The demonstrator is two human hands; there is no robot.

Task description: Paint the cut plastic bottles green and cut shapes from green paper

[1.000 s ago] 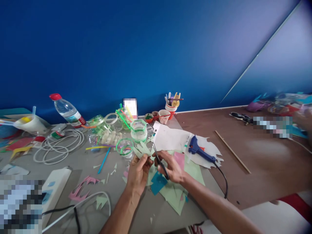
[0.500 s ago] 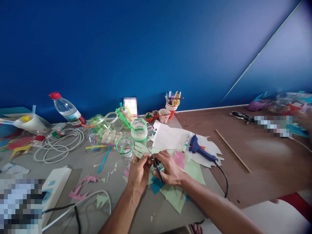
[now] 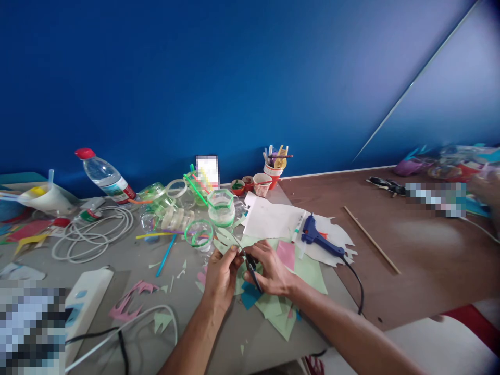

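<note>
In my left hand (image 3: 222,273) a pale green paper piece (image 3: 224,238) is pinched between thumb and fingers, its slit end pointing away from me. My right hand (image 3: 269,270) is closed round a pair of dark-handled scissors (image 3: 253,275). The thin blades lie against the right edge of the paper, close to my left fingertips. Beneath the hands are light green sheets (image 3: 287,317), a blue paper scrap (image 3: 250,296) and a pink paper piece (image 3: 286,254). Just beyond the paper stand a green-rimmed clear ring (image 3: 198,234) and a cut clear plastic cup (image 3: 221,208).
A blue glue gun (image 3: 321,237) rests on white paper (image 3: 269,219) to the right, near a wooden stick (image 3: 371,239). Leftward are a tilted water bottle (image 3: 105,174), a coiled white cable (image 3: 94,234), a power strip (image 3: 88,291) and pink scraps (image 3: 130,299). Another person's hand (image 3: 482,185) shows far right.
The scissor blades now show more clearly along the paper's right edge. Both hands keep nearly the same place, and the whole view has shifted slightly.
</note>
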